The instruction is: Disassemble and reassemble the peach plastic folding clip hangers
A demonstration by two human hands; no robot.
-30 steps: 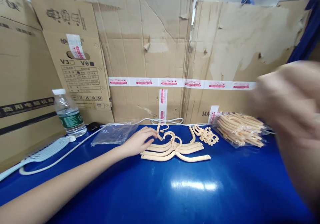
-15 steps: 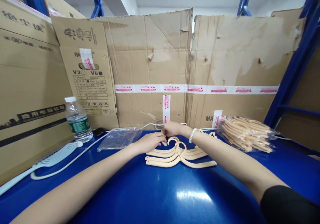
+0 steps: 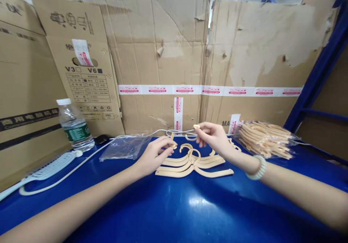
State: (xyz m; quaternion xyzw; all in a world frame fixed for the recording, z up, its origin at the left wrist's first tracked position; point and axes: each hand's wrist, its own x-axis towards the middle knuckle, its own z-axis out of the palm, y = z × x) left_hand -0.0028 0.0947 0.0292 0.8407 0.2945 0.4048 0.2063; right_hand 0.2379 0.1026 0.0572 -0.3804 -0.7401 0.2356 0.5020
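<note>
Several beige plastic hangers (image 3: pixel 179 169) lie in an overlapping row on the blue table, their hooks toward the back. Just behind their left end, my left hand (image 3: pixel 154 154) is closed on a small beige hanger piece (image 3: pixel 173 141), most of it hidden by the fingers. My right hand (image 3: pixel 213 138) is raised over the hangers' back right side. Its thumb and forefinger pinch another beige hanger piece (image 3: pixel 196 126), of which only the end shows. A curved beige hook (image 3: pixel 190 138) appears beside the right fingers; whether it joins the held piece I cannot tell.
Bagged beige hangers (image 3: pixel 265 138) are piled at the back right. To the left are a clear plastic bag (image 3: pixel 122 147), a water bottle (image 3: pixel 76 127), a black mouse (image 3: pixel 102 139), a light blue hairbrush (image 3: pixel 51 165) and a white cable (image 3: pixel 92 163). Cardboard sheets (image 3: pixel 157 65) stand behind.
My right hand has moved right and up, away from my left hand, with a beige piece between its fingers. The left hand has shifted slightly left. The view has tilted down a little.
</note>
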